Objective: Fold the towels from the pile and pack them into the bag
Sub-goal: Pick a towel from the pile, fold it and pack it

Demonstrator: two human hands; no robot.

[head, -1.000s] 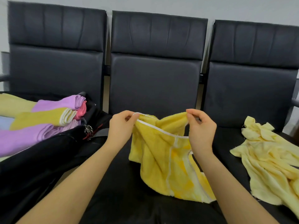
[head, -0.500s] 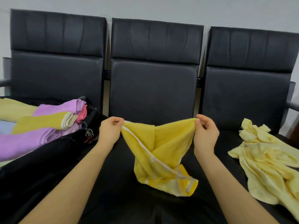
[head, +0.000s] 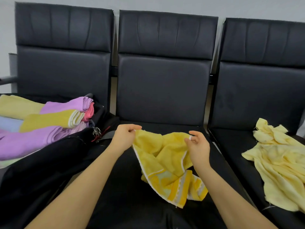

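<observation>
A black bag (head: 49, 171) lies open across the left seat and spills toward the near left. Inside it are folded towels (head: 49, 123): purple ones at the near side and on top, a mustard-yellow one with a white edge between them, a pink one tucked at the right end, a pale yellow one at the far left and a light blue one at the left edge. The bag's zipper pull (head: 96, 131) hangs at its right corner. How far the bag and its stack run on is cut off by the left edge of the view.

Over the middle seat (head: 125, 204), the left hand (head: 125, 138) pinches one top corner of a yellow towel (head: 165, 162) between thumb and fingers. The right hand (head: 197, 146) appears to pinch the other top corner, thumb and forefinger nearly together and the remaining fingers loosely curled, though the contact itself is hard to make out. The towel sags between the hands in bunched folds; its white-striped lower end rests on the seat.

On the right seat lies the pile, a crumpled pale yellow towel (head: 277, 166), well apart from the hands and partly cut off at the right edge.
</observation>
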